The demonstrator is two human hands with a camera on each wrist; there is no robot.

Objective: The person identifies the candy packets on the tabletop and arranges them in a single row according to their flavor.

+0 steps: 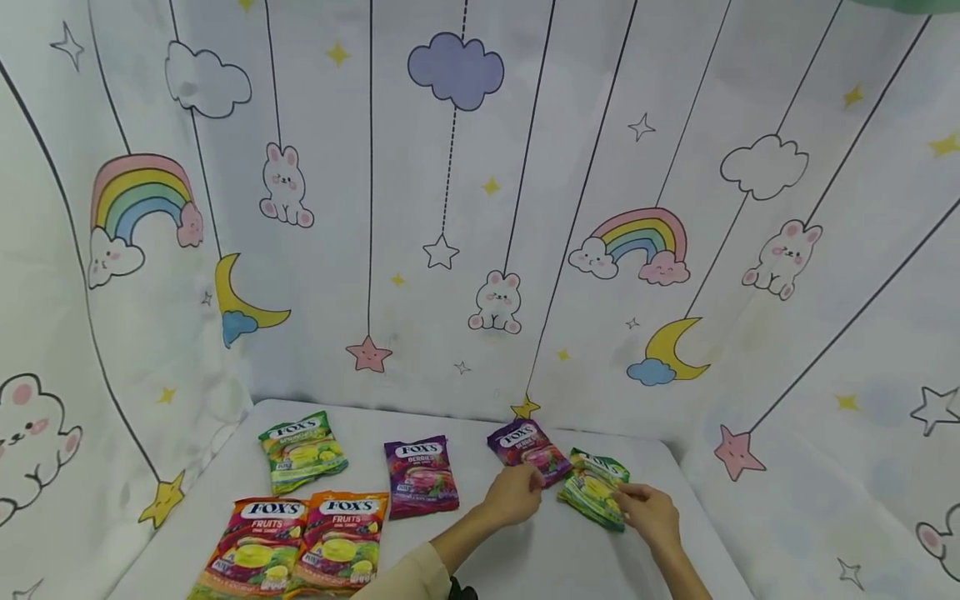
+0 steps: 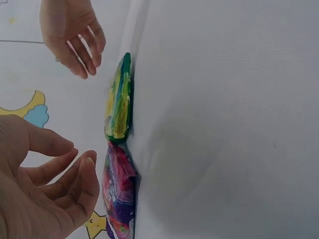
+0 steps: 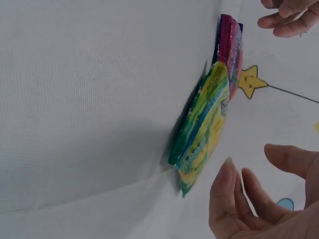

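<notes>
Your left hand (image 1: 512, 496) just beside the purple candy bag (image 1: 527, 451), fingers loosely apart, holding nothing, your right hand (image 1: 649, 512) relaxed beside the green candy bag (image 1: 592, 487), both bags flat on the white table (image 1: 525, 558)

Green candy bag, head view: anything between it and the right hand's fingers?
Nothing visible. The right hand is at the near right edge of the green candy bag, fingers relaxed, with no object between them. The only close neighbour is the purple berries bag on the bag's far-left side, beside the left hand.
</notes>
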